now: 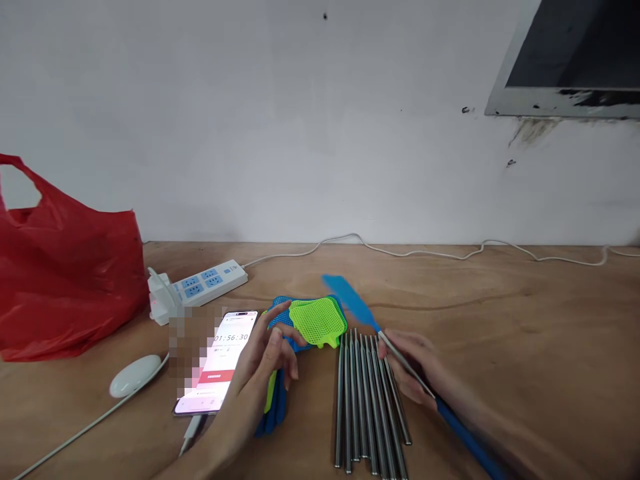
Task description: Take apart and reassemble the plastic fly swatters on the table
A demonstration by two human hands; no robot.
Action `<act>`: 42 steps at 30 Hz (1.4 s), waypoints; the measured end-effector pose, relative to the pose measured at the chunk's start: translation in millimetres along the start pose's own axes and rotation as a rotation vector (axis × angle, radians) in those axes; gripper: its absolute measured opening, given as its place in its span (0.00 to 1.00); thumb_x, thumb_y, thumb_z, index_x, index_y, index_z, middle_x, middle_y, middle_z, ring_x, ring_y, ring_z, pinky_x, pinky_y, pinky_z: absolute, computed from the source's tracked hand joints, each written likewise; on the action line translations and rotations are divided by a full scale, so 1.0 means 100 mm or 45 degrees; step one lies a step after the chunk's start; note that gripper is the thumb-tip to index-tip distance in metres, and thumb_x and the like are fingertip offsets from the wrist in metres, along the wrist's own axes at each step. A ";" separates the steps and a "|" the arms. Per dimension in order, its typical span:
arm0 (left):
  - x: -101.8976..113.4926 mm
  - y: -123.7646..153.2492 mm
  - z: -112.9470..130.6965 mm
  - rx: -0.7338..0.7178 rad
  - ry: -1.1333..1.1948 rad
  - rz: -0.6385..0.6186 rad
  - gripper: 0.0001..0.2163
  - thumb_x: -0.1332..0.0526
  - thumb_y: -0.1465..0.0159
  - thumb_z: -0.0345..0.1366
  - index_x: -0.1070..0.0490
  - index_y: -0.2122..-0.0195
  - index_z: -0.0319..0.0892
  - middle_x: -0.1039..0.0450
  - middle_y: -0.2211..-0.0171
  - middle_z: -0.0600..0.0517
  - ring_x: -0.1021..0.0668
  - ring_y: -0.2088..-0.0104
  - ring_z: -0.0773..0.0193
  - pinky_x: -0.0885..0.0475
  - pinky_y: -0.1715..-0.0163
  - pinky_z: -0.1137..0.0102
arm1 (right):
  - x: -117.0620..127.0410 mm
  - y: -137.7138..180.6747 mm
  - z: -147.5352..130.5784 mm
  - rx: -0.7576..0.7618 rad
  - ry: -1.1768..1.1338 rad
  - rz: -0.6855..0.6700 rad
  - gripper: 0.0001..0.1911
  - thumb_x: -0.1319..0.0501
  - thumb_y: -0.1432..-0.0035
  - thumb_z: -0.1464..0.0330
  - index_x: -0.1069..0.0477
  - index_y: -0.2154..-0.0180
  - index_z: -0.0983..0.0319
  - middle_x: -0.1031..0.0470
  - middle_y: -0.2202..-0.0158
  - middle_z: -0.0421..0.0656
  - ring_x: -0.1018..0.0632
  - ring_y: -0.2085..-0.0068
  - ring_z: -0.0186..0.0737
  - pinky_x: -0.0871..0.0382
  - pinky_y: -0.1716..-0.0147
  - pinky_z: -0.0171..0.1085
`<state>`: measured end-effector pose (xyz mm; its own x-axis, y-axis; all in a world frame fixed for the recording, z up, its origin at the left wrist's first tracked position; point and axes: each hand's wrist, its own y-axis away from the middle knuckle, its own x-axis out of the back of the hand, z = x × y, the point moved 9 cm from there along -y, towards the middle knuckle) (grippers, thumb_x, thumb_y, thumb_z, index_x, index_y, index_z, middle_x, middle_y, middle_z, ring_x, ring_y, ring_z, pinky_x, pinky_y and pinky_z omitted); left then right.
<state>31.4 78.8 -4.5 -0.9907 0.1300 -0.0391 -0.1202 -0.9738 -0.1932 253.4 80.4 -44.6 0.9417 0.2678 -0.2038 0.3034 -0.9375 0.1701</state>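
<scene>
My right hand (417, 363) is wrapped round the metal shaft of a fly swatter (353, 301). Its blue head points up and to the left, slightly blurred, and its blue handle runs back under my forearm. My left hand (267, 357) has its fingers apart and holds nothing. It hovers over or rests near a pile of green mesh swatter heads (320, 320) and blue mesh swatter heads (283, 312); whether it touches them I cannot tell. Below it lie blue handles (273, 410), partly hidden. Several metal rods (367, 400) lie side by side between my hands.
Left of my left hand, a phone (220, 363) shows a timer. Beyond it are a white power strip (205, 283), a white oval device (135, 375) and a red plastic bag (70, 273). A white cable (415, 253) runs along the wall (320, 133) behind the wooden table (525, 333).
</scene>
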 end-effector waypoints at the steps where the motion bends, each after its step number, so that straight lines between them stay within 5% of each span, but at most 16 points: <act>1: 0.01 -0.01 -0.01 0.019 0.005 0.006 0.23 0.48 0.29 0.52 0.42 0.38 0.46 0.29 0.67 0.54 0.29 0.76 0.66 0.32 0.78 0.72 | 0.08 -0.02 -0.01 -0.008 -0.146 0.085 0.22 0.36 0.45 0.50 0.28 0.74 0.62 0.42 0.90 0.30 0.45 0.91 0.24 0.52 0.92 0.26; 7: -0.06 -0.03 -0.04 0.065 -0.113 -0.133 0.17 0.47 0.29 0.51 0.31 0.53 0.42 0.32 0.74 0.57 0.30 0.77 0.68 0.34 0.76 0.74 | 0.33 -0.02 -0.07 0.070 -0.620 0.364 0.15 0.24 0.56 0.62 0.23 0.72 0.65 0.33 0.79 0.34 0.37 0.82 0.23 0.44 0.91 0.21; 11: -0.16 -0.01 0.00 0.068 -0.243 -0.258 0.19 0.46 0.30 0.52 0.28 0.61 0.41 0.32 0.75 0.55 0.30 0.76 0.67 0.35 0.76 0.74 | 0.31 0.05 0.02 0.069 -0.751 0.438 0.13 0.24 0.53 0.64 0.21 0.67 0.62 0.24 0.70 0.38 0.24 0.71 0.28 0.24 0.72 0.23; 15: -0.26 0.03 -0.05 0.128 -0.263 -0.387 0.21 0.48 0.29 0.53 0.27 0.63 0.40 0.28 0.74 0.53 0.28 0.76 0.67 0.33 0.77 0.74 | 0.23 0.05 0.10 0.046 -0.754 0.407 0.11 0.24 0.53 0.65 0.21 0.68 0.61 0.19 0.63 0.40 0.19 0.59 0.36 0.22 0.59 0.29; 20: -0.45 0.18 -0.25 0.372 -0.066 -0.644 0.24 0.48 0.32 0.58 0.28 0.61 0.39 0.26 0.76 0.52 0.28 0.81 0.68 0.33 0.83 0.76 | 0.18 0.04 0.17 0.053 -0.765 0.376 0.11 0.23 0.56 0.66 0.21 0.70 0.60 0.17 0.64 0.42 0.18 0.58 0.40 0.22 0.55 0.34; 25: -0.54 0.29 -0.23 0.438 -0.177 -0.767 0.20 0.42 0.34 0.55 0.29 0.59 0.41 0.29 0.77 0.56 0.31 0.82 0.70 0.36 0.84 0.77 | 0.01 0.05 0.12 0.091 -0.772 0.216 0.10 0.24 0.53 0.66 0.21 0.69 0.61 0.18 0.63 0.43 0.18 0.57 0.41 0.25 0.49 0.40; 30: -0.50 0.21 -0.02 0.151 -0.585 -0.671 0.15 0.39 0.34 0.49 0.25 0.63 0.42 0.33 0.73 0.56 0.33 0.73 0.67 0.39 0.75 0.74 | -0.02 0.06 0.13 0.075 -0.882 0.276 0.13 0.21 0.60 0.71 0.22 0.71 0.61 0.21 0.67 0.39 0.20 0.59 0.37 0.26 0.50 0.37; 37: -0.51 0.23 -0.02 0.127 -0.691 -0.700 0.15 0.45 0.31 0.49 0.26 0.60 0.44 0.32 0.71 0.54 0.33 0.70 0.63 0.39 0.71 0.71 | -0.02 0.09 0.12 0.074 -0.727 0.304 0.14 0.23 0.57 0.62 0.22 0.71 0.61 0.26 0.70 0.37 0.27 0.68 0.31 0.29 0.68 0.31; 42: -0.58 0.20 0.00 0.088 -0.716 -0.726 0.16 0.49 0.29 0.48 0.28 0.61 0.44 0.32 0.69 0.54 0.31 0.68 0.62 0.38 0.69 0.70 | -0.04 0.11 -0.02 0.187 -0.571 0.362 0.15 0.22 0.58 0.61 0.25 0.75 0.61 0.28 0.75 0.37 0.30 0.72 0.32 0.33 0.71 0.31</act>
<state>86.0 51.4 -5.8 -0.6566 0.5154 0.5506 -0.6029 -0.7974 0.0274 252.9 69.1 -40.1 0.8196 -0.0914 -0.5656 -0.0078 -0.9889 0.1486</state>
